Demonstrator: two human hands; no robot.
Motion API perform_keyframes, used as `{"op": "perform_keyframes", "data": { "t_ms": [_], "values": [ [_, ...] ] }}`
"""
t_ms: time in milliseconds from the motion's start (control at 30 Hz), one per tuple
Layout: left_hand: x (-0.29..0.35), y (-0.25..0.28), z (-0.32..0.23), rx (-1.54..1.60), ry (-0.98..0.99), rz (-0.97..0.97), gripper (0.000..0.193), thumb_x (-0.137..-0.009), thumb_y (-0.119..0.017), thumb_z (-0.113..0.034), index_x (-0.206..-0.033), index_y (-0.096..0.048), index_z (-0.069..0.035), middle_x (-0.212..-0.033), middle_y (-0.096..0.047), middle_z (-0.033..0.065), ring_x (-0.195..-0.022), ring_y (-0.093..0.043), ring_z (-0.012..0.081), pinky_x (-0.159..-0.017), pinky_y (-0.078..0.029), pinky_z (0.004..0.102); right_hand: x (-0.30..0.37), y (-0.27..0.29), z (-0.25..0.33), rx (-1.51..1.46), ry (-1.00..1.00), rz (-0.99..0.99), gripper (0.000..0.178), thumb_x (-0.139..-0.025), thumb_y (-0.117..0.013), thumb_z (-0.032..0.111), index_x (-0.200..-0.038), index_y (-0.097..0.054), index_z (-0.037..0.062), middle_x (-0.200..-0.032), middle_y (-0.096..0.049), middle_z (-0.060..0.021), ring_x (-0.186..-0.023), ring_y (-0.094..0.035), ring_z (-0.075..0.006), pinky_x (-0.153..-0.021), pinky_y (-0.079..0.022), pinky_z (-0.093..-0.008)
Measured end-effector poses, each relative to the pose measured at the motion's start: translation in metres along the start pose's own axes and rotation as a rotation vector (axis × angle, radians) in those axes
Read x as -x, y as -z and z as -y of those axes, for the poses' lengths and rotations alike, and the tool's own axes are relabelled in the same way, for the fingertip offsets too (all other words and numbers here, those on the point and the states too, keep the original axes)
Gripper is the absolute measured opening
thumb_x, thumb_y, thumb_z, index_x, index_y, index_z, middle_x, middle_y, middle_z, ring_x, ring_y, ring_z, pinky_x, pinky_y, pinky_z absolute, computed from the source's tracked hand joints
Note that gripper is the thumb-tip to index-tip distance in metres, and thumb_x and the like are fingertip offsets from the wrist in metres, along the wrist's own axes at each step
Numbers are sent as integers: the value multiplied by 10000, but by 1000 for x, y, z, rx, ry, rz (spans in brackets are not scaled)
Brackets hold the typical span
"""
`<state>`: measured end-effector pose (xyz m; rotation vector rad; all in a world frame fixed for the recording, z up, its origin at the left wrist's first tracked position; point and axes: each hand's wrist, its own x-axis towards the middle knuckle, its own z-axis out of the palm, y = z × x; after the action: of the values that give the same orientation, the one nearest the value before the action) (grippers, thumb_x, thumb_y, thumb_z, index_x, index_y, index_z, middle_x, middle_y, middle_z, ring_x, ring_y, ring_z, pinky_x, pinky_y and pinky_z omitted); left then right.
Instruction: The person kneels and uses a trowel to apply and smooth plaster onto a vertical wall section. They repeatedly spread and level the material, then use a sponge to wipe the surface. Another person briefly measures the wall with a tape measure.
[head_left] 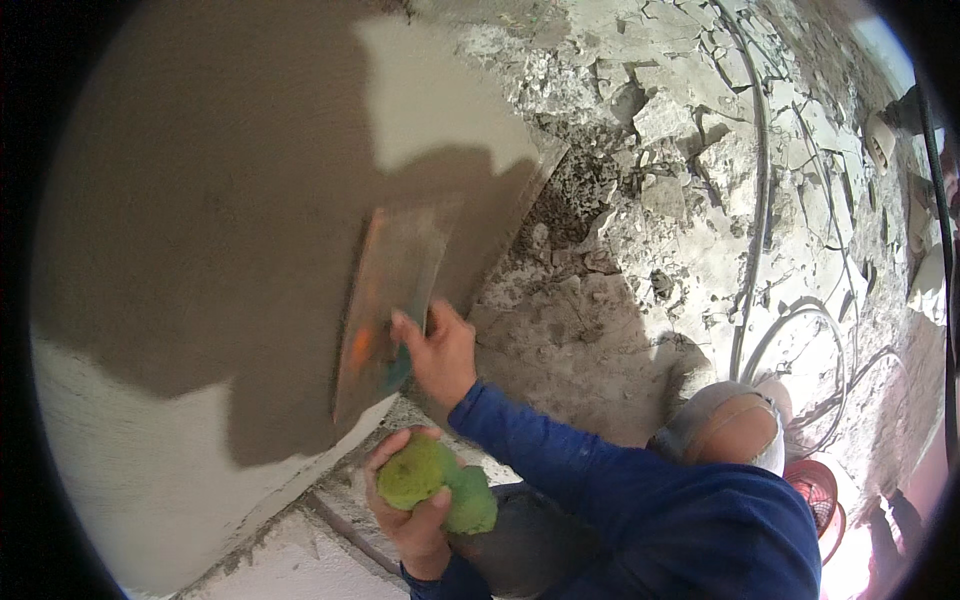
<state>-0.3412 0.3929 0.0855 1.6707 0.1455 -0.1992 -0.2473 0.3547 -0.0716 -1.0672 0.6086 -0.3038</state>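
Note:
My right hand is closed round the teal handle of a rectangular plastering trowel. Its broad, flat blade lies over smooth grey mortar near the mortar's right edge, slightly blurred. Lower down, my left hand grips a green sponge, yellowish on one lobe and greener on the other. I cannot tell whether it is one piece or two. The sponge is held apart from the trowel, beside the mortar's lower edge. Both forearms wear blue sleeves.
Broken rubble and cracked rough debris spread to the right of the mortar. A grey cable runs through it, with looped wire lower down. A reddish round basket-like object is at the lower right. Dark shadows cover much of the mortar.

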Motion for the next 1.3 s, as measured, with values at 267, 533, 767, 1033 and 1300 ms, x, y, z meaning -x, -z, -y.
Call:
{"op": "perform_keyframes", "data": {
  "t_ms": [267,533,767,1033,1300],
  "values": [
    [19,14,-9,24,26,-23,681,-730,-779,-109,-1311,-447,19,-1189,-578,242,-912,-661,274,-802,-559,382,-221,98,60,-188,45,-214,308,-927,-657,212,-1036,-575,-65,-800,-653,-114,-613,-633,-171,-519,-517,-305],
    [22,26,-5,104,12,2,633,-743,-733,-55,-1306,-455,30,-1217,-579,237,-943,-652,271,-840,-538,381,-134,87,-107,-244,-311,-45,258,-969,-600,200,-1100,-539,-13,-815,-653,-117,-651,-658,-210,-594,-556,-387],
    [15,13,-6,166,15,58,632,-743,-727,-16,-1310,-454,27,-1244,-576,231,-990,-642,272,-874,-529,381,26,-7,-95,-317,-516,66,234,-967,-610,202,-1083,-526,18,-832,-670,-95,-741,-654,-207,-662,-530,-334],
    [20,5,-12,139,-17,95,648,-738,-745,-26,-1313,-449,16,-1235,-581,226,-965,-653,269,-860,-541,388,-86,14,97,-364,120,-77,155,-958,-614,142,-992,-524,20,-736,-630,-48,-643,-611,-108,-625,-519,-290],
    [4,-21,-10,266,-124,139,657,-745,-783,-104,-1304,-455,3,-1185,-581,251,-914,-660,278,-787,-561,381,-13,-15,89,100,747,229,656,-779,-719,57,-1394,-490,44,-1430,-472,-217,-1106,-633,-368,-879,-535,-357]
  ]
}}
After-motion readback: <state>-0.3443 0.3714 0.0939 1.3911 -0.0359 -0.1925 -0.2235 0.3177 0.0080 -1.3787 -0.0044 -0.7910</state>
